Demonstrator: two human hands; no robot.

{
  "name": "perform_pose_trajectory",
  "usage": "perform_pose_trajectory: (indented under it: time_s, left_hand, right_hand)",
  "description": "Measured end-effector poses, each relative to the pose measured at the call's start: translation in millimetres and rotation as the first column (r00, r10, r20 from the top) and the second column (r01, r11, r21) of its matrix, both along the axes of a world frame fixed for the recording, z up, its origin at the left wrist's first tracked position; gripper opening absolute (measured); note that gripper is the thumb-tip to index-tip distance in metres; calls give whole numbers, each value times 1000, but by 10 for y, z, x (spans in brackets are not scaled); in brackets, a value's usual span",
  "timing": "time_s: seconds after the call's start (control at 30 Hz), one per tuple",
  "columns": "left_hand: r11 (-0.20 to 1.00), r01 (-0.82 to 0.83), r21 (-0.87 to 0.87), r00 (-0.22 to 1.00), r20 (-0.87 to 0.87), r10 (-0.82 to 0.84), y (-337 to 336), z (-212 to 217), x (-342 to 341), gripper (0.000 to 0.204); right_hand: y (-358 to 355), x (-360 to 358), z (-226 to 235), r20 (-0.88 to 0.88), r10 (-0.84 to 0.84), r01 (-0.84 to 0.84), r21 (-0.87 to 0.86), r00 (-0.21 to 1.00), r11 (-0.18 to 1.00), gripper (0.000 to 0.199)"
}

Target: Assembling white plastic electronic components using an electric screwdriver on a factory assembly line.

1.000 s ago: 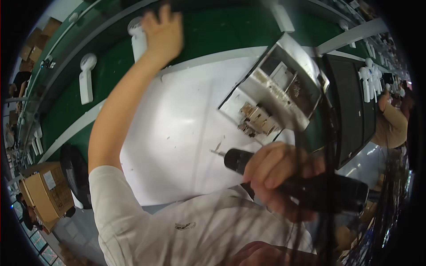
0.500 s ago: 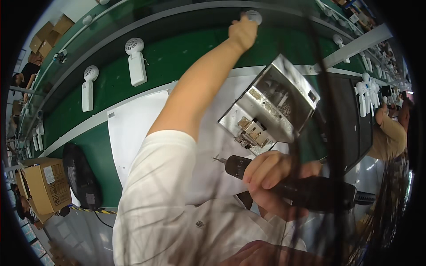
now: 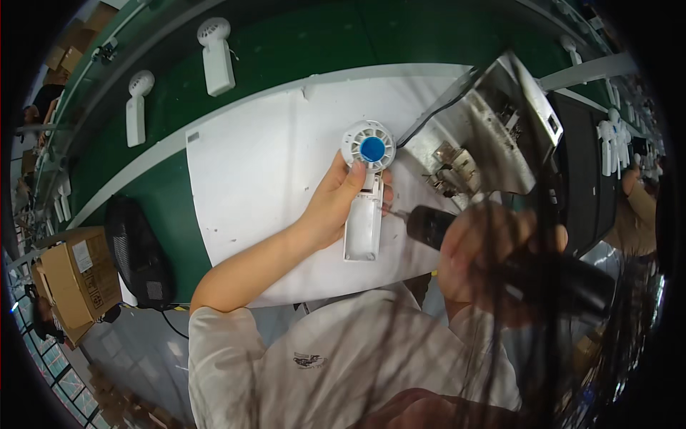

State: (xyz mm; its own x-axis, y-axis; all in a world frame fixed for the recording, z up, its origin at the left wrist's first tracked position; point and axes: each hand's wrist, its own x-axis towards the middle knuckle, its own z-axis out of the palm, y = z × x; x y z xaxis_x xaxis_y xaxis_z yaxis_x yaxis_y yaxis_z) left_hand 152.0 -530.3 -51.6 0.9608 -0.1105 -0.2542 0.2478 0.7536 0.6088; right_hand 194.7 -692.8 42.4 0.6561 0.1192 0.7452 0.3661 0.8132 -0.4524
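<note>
My left hand [image 3: 332,204] grips a white handheld fan [image 3: 363,225] at its neck, over the white sheet [image 3: 250,171]. The fan's round head shows a blue disc in its middle, and its handle is an open hollow shell facing up. My right hand [image 3: 482,250] is wrapped round a black electric screwdriver [image 3: 429,227], whose thin bit points left, close to the fan handle. Strands of hair blur part of this hand. Right of the fan stands a metal screw feeder box [image 3: 500,129], tilted in the view, with a small mechanism at its front.
Two white fans [image 3: 217,61] lie on the green belt at the far left. A black mesh chair back [image 3: 136,250] and a cardboard box [image 3: 75,282] stand at left. More white fans [image 3: 611,143] and another person's arm [image 3: 636,196] show at right. A black cable runs behind the feeder.
My left hand has come back from the far belt with a fan and holds it over the white sheet. The screwdriver has moved up and right, nearer the fan.
</note>
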Motion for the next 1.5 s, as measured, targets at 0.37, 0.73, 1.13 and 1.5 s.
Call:
perform_pose_trajectory:
  time_s: [0.37,0.73,1.13,1.5]
  left_hand:
    - [999,29,33,994,103,-32,56,-282,90,44]
    - [982,-52,183,991,132,27,-112,-349,270,44]
    - [996,93,-6,995,33,-93,-282,-336,390,44]
    - [997,71,-25,997,26,-71,-451,-368,534,44]
  right_hand:
    - [225,28,-385,-181,-36,-15,-269,983,963,63]
    - [184,417,-676,-167,10,-73,-375,986,924,73]
    - [-275,587,-153,49,1,12,-274,999,962,68]
    - [-318,571,-212,-124,-1,-31,-256,992,966,76]
